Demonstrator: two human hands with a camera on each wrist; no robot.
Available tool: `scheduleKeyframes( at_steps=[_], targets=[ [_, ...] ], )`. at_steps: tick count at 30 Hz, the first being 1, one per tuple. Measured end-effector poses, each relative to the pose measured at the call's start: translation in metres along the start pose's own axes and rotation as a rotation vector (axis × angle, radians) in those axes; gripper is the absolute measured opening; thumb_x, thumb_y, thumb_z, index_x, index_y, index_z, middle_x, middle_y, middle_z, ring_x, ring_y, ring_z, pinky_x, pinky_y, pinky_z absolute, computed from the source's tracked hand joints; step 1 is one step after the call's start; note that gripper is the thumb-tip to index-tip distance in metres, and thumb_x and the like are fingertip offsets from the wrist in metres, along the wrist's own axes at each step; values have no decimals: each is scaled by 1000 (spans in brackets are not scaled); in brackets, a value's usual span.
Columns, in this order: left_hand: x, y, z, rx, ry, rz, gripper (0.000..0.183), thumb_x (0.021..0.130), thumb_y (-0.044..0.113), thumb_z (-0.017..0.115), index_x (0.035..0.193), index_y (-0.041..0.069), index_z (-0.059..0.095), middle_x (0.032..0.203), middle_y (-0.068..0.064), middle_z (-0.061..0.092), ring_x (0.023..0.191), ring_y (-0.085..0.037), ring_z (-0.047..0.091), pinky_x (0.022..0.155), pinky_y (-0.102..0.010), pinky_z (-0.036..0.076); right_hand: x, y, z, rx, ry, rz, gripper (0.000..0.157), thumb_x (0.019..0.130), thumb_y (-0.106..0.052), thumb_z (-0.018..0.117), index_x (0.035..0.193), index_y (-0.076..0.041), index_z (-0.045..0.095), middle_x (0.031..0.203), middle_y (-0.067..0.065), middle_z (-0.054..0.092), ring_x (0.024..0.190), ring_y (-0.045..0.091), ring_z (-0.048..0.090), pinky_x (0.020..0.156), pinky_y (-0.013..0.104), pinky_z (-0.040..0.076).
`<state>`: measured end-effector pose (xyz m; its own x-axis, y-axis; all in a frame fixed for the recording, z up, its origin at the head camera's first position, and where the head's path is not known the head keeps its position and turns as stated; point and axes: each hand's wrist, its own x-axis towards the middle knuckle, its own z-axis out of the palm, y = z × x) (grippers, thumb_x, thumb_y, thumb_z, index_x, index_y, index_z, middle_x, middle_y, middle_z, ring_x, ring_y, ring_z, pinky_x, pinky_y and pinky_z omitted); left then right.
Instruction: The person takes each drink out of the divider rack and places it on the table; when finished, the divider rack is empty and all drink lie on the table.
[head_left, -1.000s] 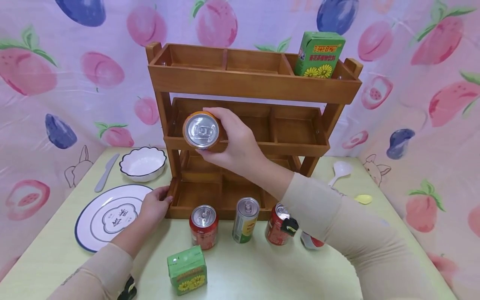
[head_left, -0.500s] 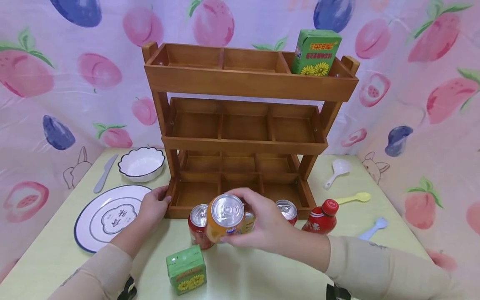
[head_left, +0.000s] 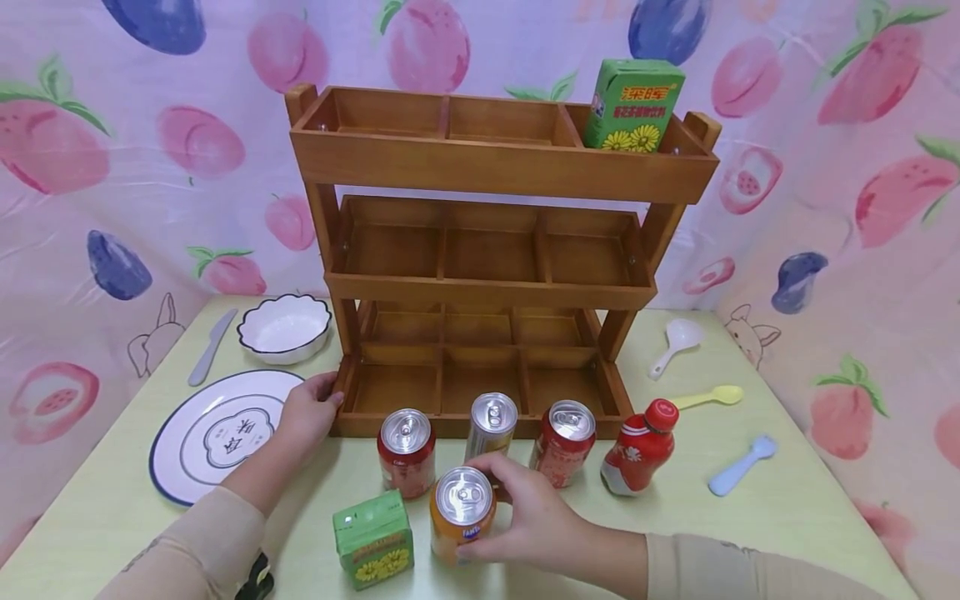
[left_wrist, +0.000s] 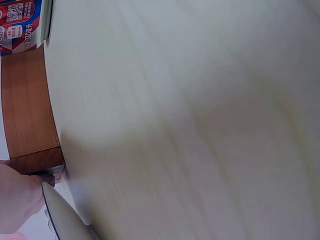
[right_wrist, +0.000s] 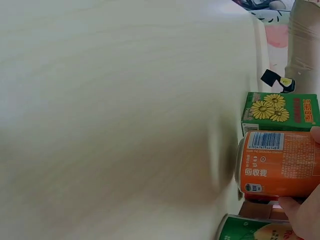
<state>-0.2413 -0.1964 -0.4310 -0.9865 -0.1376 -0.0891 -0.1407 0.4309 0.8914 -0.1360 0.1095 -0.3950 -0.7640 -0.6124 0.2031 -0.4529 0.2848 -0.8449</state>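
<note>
My right hand [head_left: 536, 517] grips an orange Fanta can [head_left: 462, 521] from its right side, thumb and fingers round it. The can is upright at the table's front, right of a green drink carton [head_left: 375, 540]. Whether its base touches the table I cannot tell. My left hand [head_left: 306, 417] holds the lower left corner of the three-tier wooden rack [head_left: 480, 292]; the left wrist view shows it at the rack's end [left_wrist: 37, 160]. Before the rack stand a red Coke can [head_left: 407, 458], a silver-topped slim can [head_left: 491, 425] and another red can [head_left: 564, 446].
A red bottle [head_left: 641, 450] stands right of the cans. Farther right lie a white spoon [head_left: 681, 337], a yellow spoon [head_left: 716, 396] and a blue utensil [head_left: 742, 464]. Left are a plate [head_left: 176, 433], a bowl [head_left: 285, 329] and a knife [head_left: 212, 346]. Another green carton [head_left: 637, 108] occupies the top tier.
The orange can came down in my right hand from before the middle tier, toward me, to beside the front green carton. My left hand stayed at the rack's corner.
</note>
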Motion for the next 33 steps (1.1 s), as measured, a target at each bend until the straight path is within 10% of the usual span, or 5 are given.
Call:
scheduleKeyframes(
  at_steps=[12, 20, 33],
  targets=[
    [-2, 1, -1, -25, -7, -42, 44, 93, 5, 43, 134, -5, 33, 134, -23, 36, 123, -33, 33, 100, -43, 30, -3, 14, 1, 79, -2, 95, 67, 60, -27, 83, 115, -20, 47, 111, -6, 56, 102, 12, 54, 86, 24, 44],
    [-3, 1, 0, -29, -6, -40, 44, 93, 4, 42, 134, -5, 33, 134, -23, 36, 124, -33, 33, 100, -42, 30, -4, -12, -14, -109, 17, -35, 81, 59, -41, 80, 128, -18, 42, 123, -5, 51, 110, 12, 50, 90, 29, 42],
    [-2, 3, 0, 18, -9, -14, 43, 92, 5, 42, 133, -7, 34, 133, -25, 38, 122, -34, 34, 100, -44, 30, 37, -132, -143, -116, 474, -323, 59, 71, 7, 69, 123, 6, 42, 126, 11, 48, 119, 23, 42, 98, 32, 34]
  ],
)
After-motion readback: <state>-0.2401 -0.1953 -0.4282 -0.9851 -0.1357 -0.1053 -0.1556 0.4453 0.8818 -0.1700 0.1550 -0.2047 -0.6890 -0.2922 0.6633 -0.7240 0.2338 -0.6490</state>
